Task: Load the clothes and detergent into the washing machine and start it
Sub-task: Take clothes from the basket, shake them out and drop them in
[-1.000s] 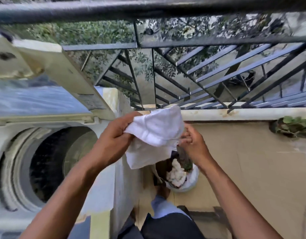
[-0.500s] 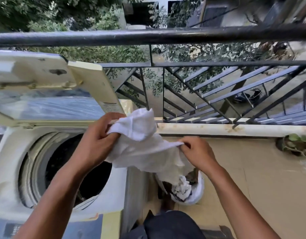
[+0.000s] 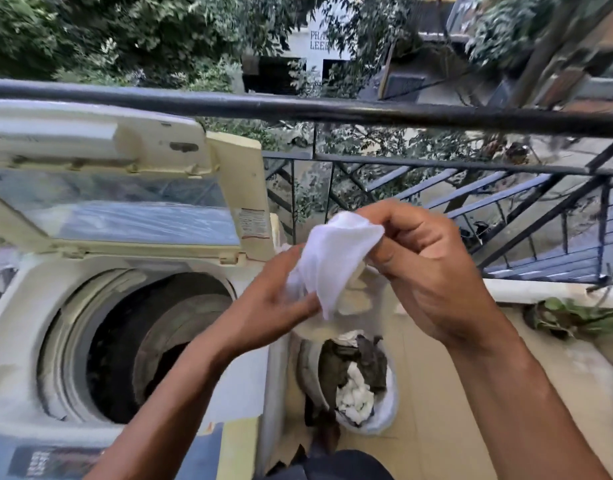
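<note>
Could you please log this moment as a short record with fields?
setting: balcony beside a black railing
washing machine: top loader, lid raised, drum open
white cloth: held up to the right of the drum, not yet inside
left hand: grips the cloth's lower part
right hand: pinches its upper edge
laundry basket: on the floor, holding dark and white clothes
detergent: not visible

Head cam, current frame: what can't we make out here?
- Washer drum: interior too dark; contents unreadable.
- Control panel: cut off by bottom edge, labels blurred.
- White cloth: bunched between left hand and right hand; garment type unclear.
- Laundry basket: near side hidden by the washer's corner and the person's dark clothing.
- Detergent: not in view.
</note>
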{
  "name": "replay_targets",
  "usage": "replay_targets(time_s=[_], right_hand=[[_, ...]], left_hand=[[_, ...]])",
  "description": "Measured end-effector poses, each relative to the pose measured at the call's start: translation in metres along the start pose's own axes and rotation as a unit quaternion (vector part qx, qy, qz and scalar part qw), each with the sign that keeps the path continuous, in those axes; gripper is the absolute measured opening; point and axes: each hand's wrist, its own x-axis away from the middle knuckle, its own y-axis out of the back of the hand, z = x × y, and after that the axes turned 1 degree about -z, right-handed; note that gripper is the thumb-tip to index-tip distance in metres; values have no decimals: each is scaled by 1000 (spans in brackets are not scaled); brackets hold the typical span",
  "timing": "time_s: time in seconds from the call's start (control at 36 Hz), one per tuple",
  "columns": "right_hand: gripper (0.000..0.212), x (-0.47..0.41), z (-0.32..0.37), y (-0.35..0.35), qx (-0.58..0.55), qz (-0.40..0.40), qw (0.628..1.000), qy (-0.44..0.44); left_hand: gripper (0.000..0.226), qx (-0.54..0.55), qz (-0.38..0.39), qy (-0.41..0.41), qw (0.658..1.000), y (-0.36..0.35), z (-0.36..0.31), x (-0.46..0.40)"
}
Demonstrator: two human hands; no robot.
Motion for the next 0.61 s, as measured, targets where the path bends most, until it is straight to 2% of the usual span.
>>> replay_targets(time_s=[0.06,0.11,0.17,0.22,0.25,0.31,0.33,0.39,0.42,0.44,0.5,0.53,0.61], right_hand=[[20,4,11,-19,-22,28,999,32],[29,7,19,-31,-47,54,996,60],[31,6,20,-39,-23,43,996,70],[35,4,12,-41,114,-7,990,80],[42,3,4,-41,207,-25,975,76],[61,3,-16,-43,349,-29,936,32],[71,5,-27,-46,382,-17,924,0],[84,10,-53,-55,361,30,929,-74],[87,11,-67,-62,318,52,941,-107],[88,12,-81,-70,279,66,949,-131],[82,9,-110,-89,254,78,954,-141],[74,7,-124,-100,243,77,958,-135],[45,-3,-152,-136,214,11,960,-182]], left_hand=[[33,41,-19,-8,999,6,-9,3],[31,103,-48,-10,993,15,-13,10],[24,181,-76,-29,980,27,-13,22],[21,235,-111,-32,965,42,-8,35],[22,267,-126,-25,955,52,-1,41],[29,355,-131,-26,925,71,12,51],[38,389,-133,-33,911,81,17,57],[84,424,-153,-30,892,102,30,72],[99,432,-168,-22,886,111,37,80],[103,448,-175,-25,877,120,39,90],[85,446,-188,-21,875,134,48,107],[72,413,-215,-16,885,143,58,115],[43,332,-319,67,885,164,71,141]])
